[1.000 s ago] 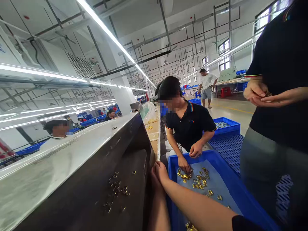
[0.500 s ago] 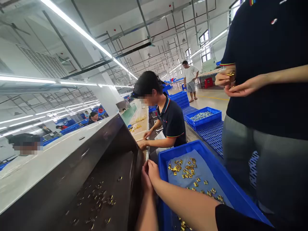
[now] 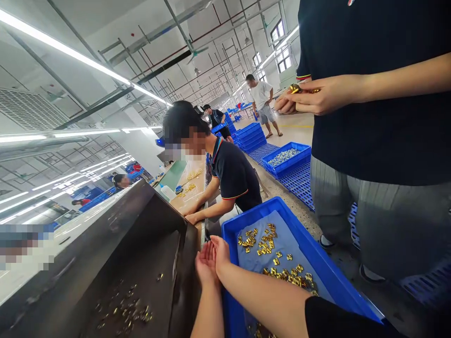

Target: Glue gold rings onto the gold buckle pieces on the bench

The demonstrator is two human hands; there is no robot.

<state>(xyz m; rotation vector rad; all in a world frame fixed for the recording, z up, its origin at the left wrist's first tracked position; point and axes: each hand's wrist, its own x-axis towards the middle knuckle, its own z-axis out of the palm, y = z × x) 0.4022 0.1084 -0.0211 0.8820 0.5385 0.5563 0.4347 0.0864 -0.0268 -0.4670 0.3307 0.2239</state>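
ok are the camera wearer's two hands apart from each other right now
No, the left hand and the right hand are side by side, touching.

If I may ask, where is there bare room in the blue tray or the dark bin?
In the blue tray, the strip between the gold pieces and its right wall; in the dark bin, the floor beyond the lone small piece. It is crowded beside the right forearm, where gold pieces bunch.

The tray is blue, its metal pieces shiny gold.
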